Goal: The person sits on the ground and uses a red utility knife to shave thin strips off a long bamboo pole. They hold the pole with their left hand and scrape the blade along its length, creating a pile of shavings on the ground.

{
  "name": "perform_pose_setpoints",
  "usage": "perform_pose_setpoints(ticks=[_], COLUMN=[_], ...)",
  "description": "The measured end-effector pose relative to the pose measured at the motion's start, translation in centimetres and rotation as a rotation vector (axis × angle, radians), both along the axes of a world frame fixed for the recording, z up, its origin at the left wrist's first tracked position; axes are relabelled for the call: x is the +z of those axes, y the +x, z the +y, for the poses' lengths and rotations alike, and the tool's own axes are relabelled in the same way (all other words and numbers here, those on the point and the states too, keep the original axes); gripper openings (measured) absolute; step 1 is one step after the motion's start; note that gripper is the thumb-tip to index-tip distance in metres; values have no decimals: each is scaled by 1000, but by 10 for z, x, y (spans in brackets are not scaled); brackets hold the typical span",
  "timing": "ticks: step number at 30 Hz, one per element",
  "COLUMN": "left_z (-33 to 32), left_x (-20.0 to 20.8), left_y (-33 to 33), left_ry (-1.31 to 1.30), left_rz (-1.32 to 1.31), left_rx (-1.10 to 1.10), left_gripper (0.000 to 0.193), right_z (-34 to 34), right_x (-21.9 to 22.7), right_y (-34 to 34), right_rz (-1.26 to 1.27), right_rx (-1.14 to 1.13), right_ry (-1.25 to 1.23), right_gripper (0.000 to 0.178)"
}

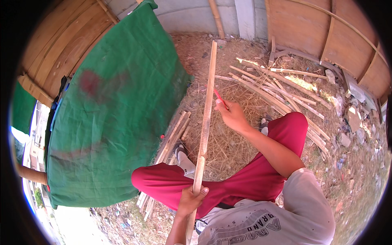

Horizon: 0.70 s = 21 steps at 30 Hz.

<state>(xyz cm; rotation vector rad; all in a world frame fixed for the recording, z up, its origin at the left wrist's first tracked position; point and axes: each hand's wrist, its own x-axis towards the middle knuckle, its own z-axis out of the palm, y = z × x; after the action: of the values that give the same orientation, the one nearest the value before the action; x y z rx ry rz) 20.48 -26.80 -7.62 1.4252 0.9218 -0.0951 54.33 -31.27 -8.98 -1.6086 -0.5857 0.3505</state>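
Note:
My left hand (192, 200) is closed round the lower part of a long split bamboo strip (207, 104), close to my lap. The strip stands up lengthwise, its far end pointing away from me, with a joint partway along it. Just right of the strip's upper half, my right hand (234, 116) grips a slim red tool (221, 98). The tool slants up and left, its tip close to the strip; whether it touches I cannot tell, and its exact kind is too small to make out.
Several bamboo strips (281, 87) lie in a heap at the right, and more strips (173, 136) lie by my left foot. Thin shavings (232, 151) cover the ground between my legs. A green cloth (118, 110) hangs at the left. Wooden panels (304, 28) stand behind.

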Motion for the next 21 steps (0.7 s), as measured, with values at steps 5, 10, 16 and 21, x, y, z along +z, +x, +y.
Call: perform_pose_setpoints(ticks=[5, 10, 16, 21], left_z=[6, 12, 21, 26], left_x=[9, 8, 13, -9], left_y=[5, 8, 15, 18], left_ry=[-142, -197, -33, 509], left_rz=[-2, -44, -53, -66], left_rx=[72, 127, 109, 4], left_gripper=[27, 28, 30, 37], right_z=[-16, -17, -16, -15], right_x=[30, 24, 15, 5], right_y=[-19, -33, -47, -63], right_rz=[-60, -219, -502, -733], right_rx=[216, 361, 468, 402], right_ry=[-190, -178, -157, -146], right_gripper=[40, 39, 35, 34])
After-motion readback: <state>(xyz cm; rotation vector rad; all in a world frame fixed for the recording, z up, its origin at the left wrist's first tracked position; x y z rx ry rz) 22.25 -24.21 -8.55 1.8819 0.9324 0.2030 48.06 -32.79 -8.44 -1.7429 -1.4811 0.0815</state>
